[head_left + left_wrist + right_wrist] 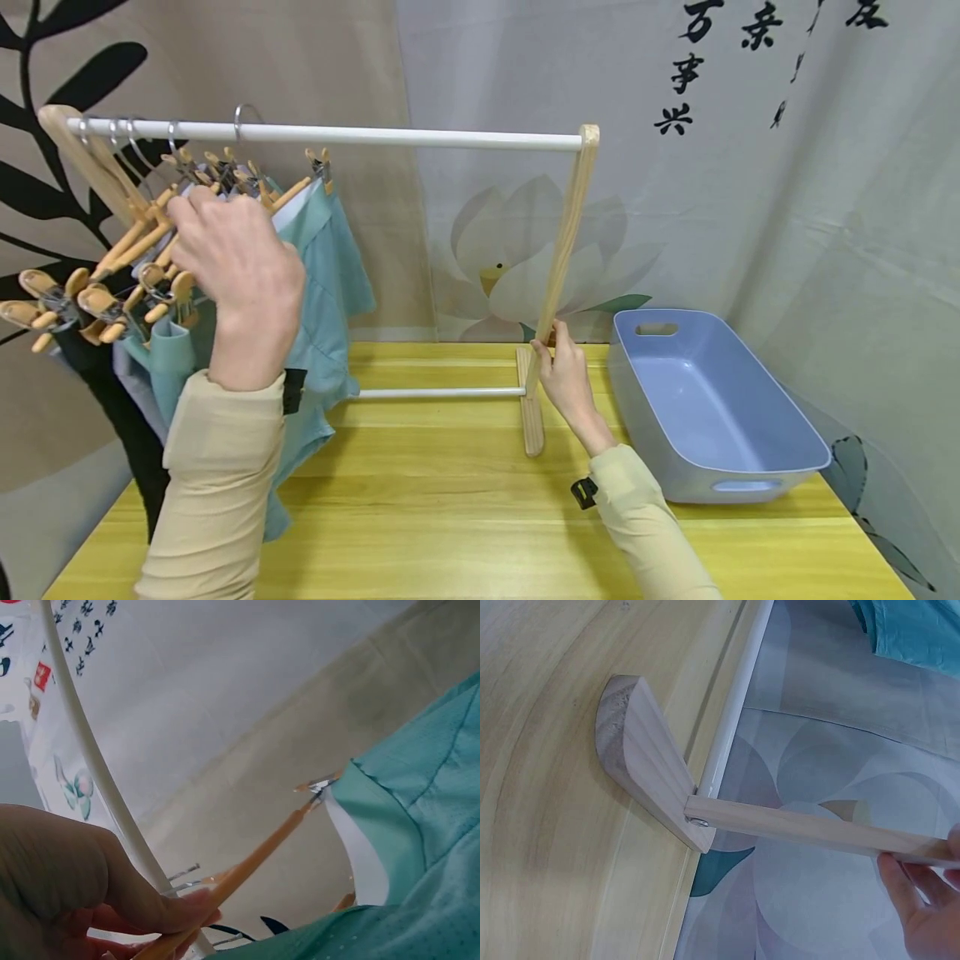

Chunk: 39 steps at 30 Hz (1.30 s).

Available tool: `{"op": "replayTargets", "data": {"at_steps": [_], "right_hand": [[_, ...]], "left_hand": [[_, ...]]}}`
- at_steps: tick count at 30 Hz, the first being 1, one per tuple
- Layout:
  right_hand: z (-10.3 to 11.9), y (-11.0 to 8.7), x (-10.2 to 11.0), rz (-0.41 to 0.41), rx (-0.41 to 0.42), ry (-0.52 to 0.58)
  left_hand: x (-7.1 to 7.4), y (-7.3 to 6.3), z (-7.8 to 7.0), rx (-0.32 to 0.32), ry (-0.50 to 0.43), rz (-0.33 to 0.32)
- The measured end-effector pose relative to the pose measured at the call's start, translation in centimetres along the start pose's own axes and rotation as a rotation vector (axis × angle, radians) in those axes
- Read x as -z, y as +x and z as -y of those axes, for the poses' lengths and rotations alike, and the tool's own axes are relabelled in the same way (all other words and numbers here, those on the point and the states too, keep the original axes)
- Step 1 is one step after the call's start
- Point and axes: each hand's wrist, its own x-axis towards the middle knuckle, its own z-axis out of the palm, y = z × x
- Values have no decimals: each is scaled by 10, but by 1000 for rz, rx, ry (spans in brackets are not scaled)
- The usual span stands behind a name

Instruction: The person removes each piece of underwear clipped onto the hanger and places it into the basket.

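Left grip (236,250): fingers and thumb pinched on the wooden bar of one hanger (259,857); the bar, as we see it, runs on from the fingers toward the far side and rightward, to a clip (321,167) bearing a teal garment (315,250); the near end we cannot single out among the crowded clips; long axis crosswise to the white rail (412,137), which passes close beside the grip; on this crossing, we judge, any slide or lift turns; one hook (237,121) sits over the rail above, though we cannot trace it to this hanger.

Right grip (570,375): curled round the wooden upright (566,233) at its lower part, above the foot (532,425); well apart from the hanger, so we count the left as nearer.

Outward: other hangers (135,248), bunched toward the rail's left end; one blue basin (690,483), right of the upright, on the bench (450,500).
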Motion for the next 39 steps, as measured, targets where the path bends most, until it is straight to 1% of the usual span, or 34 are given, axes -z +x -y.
{"op": "replayTargets", "data": {"at_steps": [9,12,17,24,32,39], "right_hand": [[1,0,1,-5,6,-8],[1,0,1,-4,6,-5],[1,-1,1,-7,4,2],[2,-1,0,-9,3,8],[1,-1,0,-4,-1,0],[2,-1,1,0,5,-9]], "left_hand": [[3,-8,0,-66,-84,-86],[4,-13,0,-95,-126,-140],[3,-22,2,-157,-149,-230],[2,-36,6,-231,-211,-327],[-3,-50,10,-294,-264,-403],[-6,-60,11,-337,-314,-430]]}}
